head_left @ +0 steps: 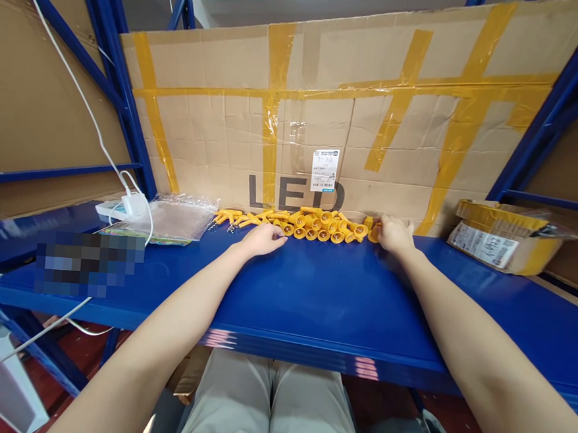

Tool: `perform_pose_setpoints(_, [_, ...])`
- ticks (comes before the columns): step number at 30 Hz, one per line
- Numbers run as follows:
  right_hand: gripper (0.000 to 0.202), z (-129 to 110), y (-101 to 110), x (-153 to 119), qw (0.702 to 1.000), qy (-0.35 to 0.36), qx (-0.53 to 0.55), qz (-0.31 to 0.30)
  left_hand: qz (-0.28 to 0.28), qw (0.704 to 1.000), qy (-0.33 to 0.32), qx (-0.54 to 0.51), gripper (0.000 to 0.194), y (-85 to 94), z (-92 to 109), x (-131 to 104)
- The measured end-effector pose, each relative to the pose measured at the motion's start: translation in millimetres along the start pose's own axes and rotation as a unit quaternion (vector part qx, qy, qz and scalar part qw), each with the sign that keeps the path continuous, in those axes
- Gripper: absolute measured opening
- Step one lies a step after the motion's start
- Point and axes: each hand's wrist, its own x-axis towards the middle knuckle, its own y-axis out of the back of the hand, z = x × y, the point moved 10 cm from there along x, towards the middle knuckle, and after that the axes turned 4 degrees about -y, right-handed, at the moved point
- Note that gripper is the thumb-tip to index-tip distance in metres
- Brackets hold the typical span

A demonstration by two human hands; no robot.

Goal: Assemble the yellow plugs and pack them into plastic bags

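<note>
A heap of small yellow trumpet-shaped pieces (pixel 323 235) lies along the back of the blue shelf, with many of their round flared ends facing me. Toward the left, thinner yellow parts (pixel 239 218) have small metal chains attached. My left hand (pixel 263 240) rests in front of the heap, fingers curled and pressed together. Whatever those fingers hold, if anything, cannot be made out. At the heap's right end, my right hand (pixel 395 234) has its fingers closed around a yellow trumpet-shaped piece (pixel 374 234), which is partly hidden by them.
Behind the blue shelf (pixel 313 291) stands a large taped cardboard sheet (pixel 215 139) marked LED. Clear plastic bags (pixel 183 217) and a white power strip (pixel 134 206) with cables lie left. A small open cardboard box (pixel 510 238) sits right. Something pixelated occupies the left front.
</note>
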Motion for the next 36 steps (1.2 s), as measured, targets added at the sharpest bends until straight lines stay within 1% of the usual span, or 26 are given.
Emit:
perform_pose_setpoints(4, [0.03,4,-2,2,0.999,-0.017,0.027,-0.016,-0.003,1.0,0.006,0.0,0.026,0.7,0,-1])
perform_pose_setpoints(8, [0.029,4,-1,2,0.999,-0.022,0.03,-0.027,-0.008,1.0,0.003,-0.001,0.025,0.4,2,-1])
perform_pose_setpoints(14, [0.029,7,-2,2,0.993,-0.072,0.022,-0.096,-0.011,1.0,0.004,0.001,0.025,0.0,1,-1])
perform_pose_setpoints(22, [0.036,-4,6,-1,0.989,-0.076,0.015,-0.123,-0.01,1.0,0.0,0.011,0.025,1.6,3,-2])
perform_pose_setpoints(27, [0.035,-5,7,-2,0.988,-0.073,0.02,-0.137,0.002,0.999,0.003,0.032,0.026,2.9,1,0])
perform_pose_setpoints(29, [0.033,-5,7,-4,0.988,-0.073,0.024,-0.135,0.034,0.997,0.032,0.063,0.024,10.7,-7,0])
perform_pose_setpoints(30, [0.033,-5,7,-5,0.988,-0.073,0.025,-0.133,0.057,0.993,0.058,0.081,0.023,17.1,-14,0])
perform_pose_setpoints(33, [0.033,-6,9,-9,0.99,-0.075,0.024,-0.119,0.121,0.972,0.156,0.125,0.023,37.6,-44,-9])
perform_pose_setpoints(36, [0.033,-6,11,-12,0.991,-0.075,0.024,-0.109,0.144,0.955,0.205,0.156,0.031,48.8,-73,-17])
